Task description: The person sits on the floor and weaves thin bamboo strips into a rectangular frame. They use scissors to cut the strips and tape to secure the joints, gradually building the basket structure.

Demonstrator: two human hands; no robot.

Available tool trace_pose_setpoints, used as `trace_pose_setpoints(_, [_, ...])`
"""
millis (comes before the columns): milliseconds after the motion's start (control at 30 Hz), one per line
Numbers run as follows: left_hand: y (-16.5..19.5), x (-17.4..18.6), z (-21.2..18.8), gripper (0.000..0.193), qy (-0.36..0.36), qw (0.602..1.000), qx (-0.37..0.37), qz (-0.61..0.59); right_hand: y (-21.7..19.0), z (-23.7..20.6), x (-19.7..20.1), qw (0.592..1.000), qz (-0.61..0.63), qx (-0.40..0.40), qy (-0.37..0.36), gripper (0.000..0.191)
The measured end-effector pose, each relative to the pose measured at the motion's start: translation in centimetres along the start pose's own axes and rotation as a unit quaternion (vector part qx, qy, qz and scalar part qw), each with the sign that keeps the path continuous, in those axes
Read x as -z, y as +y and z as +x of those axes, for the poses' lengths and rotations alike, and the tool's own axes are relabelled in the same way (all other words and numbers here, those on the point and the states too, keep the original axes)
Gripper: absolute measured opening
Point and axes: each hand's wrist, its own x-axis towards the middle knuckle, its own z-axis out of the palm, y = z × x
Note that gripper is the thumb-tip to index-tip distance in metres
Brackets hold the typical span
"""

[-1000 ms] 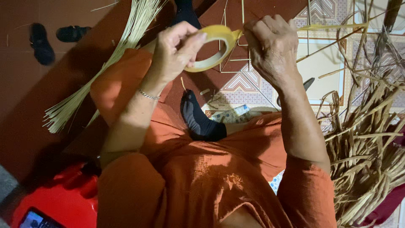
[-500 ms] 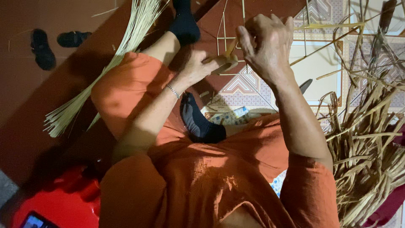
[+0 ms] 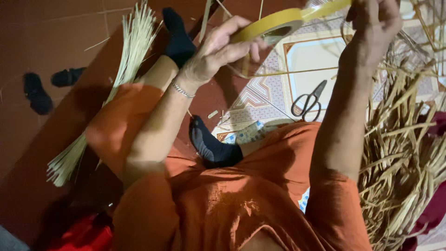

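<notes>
Your hands hold a yellow tape roll up over the tiled floor.

Your left hand [image 3: 218, 49] is closed on the yellow tape roll [image 3: 272, 25], while your right hand [image 3: 374, 28] pinches the tape strip [image 3: 325, 9] drawn from it. Black scissors [image 3: 309, 98] lie on the patterned floor [image 3: 260, 88] below, a pile of dry reeds [image 3: 404, 153] to your right, a bundle of straight stalks [image 3: 123, 69] to your left.
</notes>
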Motion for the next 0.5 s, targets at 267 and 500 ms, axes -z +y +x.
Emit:
trace_pose_setpoints(267, [-3.8,-4.6,3.7,0.039,-0.017,0.993,0.113,0.0,8.8,-8.4,6.5,0.978,0.147,-0.097,0.108,0.031])
trace_pose_setpoints(500, [-7.1,-4.8,4.0,0.037,-0.019,0.984,0.162,0.072,9.7,-12.3,7.3,0.975,0.107,-0.157,0.112,0.022])
